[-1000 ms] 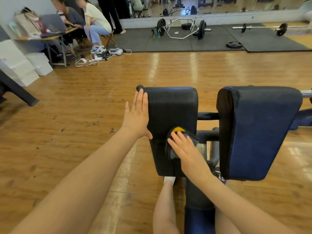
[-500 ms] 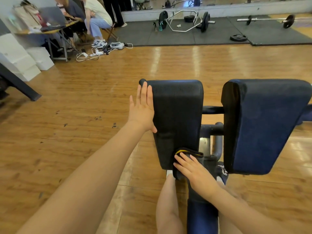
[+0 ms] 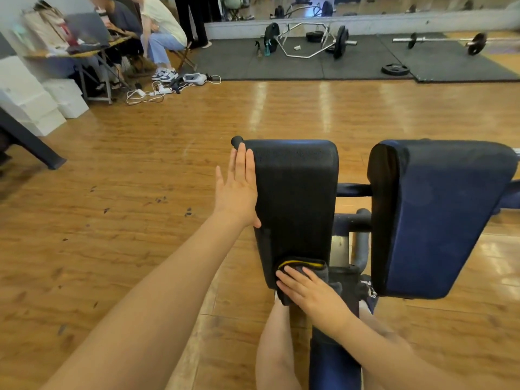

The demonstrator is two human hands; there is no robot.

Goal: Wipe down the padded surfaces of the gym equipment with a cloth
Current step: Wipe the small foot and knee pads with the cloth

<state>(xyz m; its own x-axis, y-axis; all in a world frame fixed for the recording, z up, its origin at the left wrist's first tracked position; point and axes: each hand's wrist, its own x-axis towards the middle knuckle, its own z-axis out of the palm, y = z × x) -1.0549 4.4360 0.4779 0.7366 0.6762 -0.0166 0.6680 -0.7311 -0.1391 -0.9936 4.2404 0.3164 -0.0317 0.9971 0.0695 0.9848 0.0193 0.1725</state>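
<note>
Two dark padded cushions stand side by side on a gym machine: the left pad [image 3: 295, 198] and the larger blue right pad [image 3: 444, 215]. My left hand [image 3: 237, 190] lies flat with straight fingers against the left pad's outer edge. My right hand [image 3: 309, 291] presses a dark grey cloth with a yellow stripe [image 3: 302, 267] against the near, lower end of the left pad, fingers laid straight over it.
The machine's blue frame tubes [image 3: 351, 220] run between the pads. My bare legs [image 3: 277, 350] straddle the frame below. Wooden floor [image 3: 140, 220] all around. Barbells [image 3: 306, 40] on black mats at the back; people sit at a table [image 3: 84, 52] at the far left, with cables on the floor.
My right hand has slid the cloth down the left pad from its middle to its near end. The left hand has stayed on the pad's outer edge.
</note>
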